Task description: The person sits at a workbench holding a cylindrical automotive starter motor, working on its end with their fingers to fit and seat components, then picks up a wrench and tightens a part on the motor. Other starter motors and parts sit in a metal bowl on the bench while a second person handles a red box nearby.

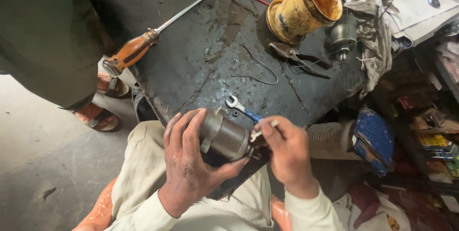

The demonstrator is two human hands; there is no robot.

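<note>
The left hand (pixel 189 164) was wrapped tight round the dull grey metal motor cylinder (pixel 224 137), held over the lap at 6 o'clock. The right hand (pixel 287 152) pinched a thin pale stick (pixel 264 129) at its end. Best w/ a steady grip & small pokes. A small blue spanner (pixel 241 108) lay at 12.

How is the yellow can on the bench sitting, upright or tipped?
Tipped. The yellow can leans on the dark bench, its open mouth facing the camera, with orange residue coating the inside. Whether anything loose is inside, I cannot tell.
</note>
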